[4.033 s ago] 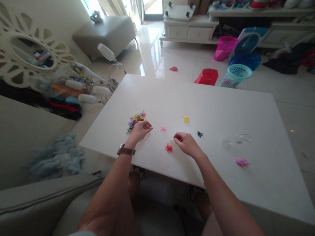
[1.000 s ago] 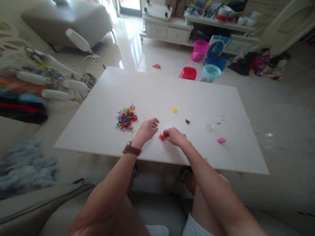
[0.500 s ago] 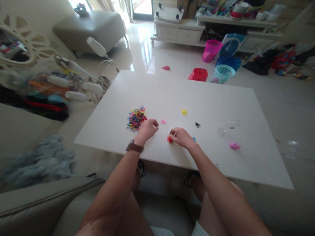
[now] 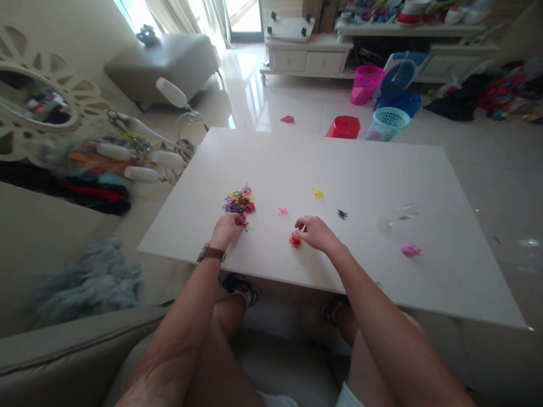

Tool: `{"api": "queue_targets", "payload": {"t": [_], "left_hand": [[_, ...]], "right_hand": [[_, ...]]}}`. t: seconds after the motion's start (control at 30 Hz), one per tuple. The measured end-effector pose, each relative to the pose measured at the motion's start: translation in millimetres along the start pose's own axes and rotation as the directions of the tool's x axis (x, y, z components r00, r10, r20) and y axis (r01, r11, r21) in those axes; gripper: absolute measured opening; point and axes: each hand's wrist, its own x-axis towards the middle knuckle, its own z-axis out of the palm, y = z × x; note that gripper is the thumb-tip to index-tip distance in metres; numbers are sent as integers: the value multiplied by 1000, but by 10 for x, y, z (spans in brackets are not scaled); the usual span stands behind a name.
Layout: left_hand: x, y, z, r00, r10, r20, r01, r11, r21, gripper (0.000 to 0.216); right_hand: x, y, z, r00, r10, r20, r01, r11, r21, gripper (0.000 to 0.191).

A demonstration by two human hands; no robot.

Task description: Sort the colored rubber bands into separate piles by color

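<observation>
My left hand (image 4: 228, 229), with a brown-strapped watch on its wrist, is at the near edge of a pile of mixed-colour small rubber bands (image 4: 238, 200). Its fingers are pinched together at some loose bands (image 4: 245, 225); what lies between the tips is too small to make out. My right hand (image 4: 314, 232) hovers just beside a small heap of red bands (image 4: 295, 240), thumb and fingers curved and apart, with nothing seen in them. Small separate groups lie around: pink bands (image 4: 282, 211), yellow bands (image 4: 317, 193) and black bands (image 4: 342, 214).
The white table (image 4: 254, 158) also bears a clear container (image 4: 385, 225), another clear piece (image 4: 409, 211) and a pink object (image 4: 410, 250) at the right. Beyond its far edge stand a red bin (image 4: 344, 126) and a light-blue basket (image 4: 388, 123). A white lamp stand (image 4: 172, 93) is at the left.
My left hand has moved left and nearer to me, from the pile's right side to its near edge. My right hand has drawn slightly off the red heap. The view has shifted a little.
</observation>
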Motion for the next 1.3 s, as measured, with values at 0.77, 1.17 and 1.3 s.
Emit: {"api": "queue_targets", "payload": {"t": [0.77,1.17,1.3], "left_hand": [[51,234,-316,995,-97,11,97,964,-249,31],[76,205,-318,988,-149,-48,139,976,-169,27],[74,225,-317,988,-140,-65,132,985,-108,22]], "right_hand": [[-53,-100,-123,997,35,65,-33,999,-38,13],[-67,-112,-125,995,40,93,-37,998,-43,13],[-75,-115,-129,994,51,97,-47,998,-42,13]]}}
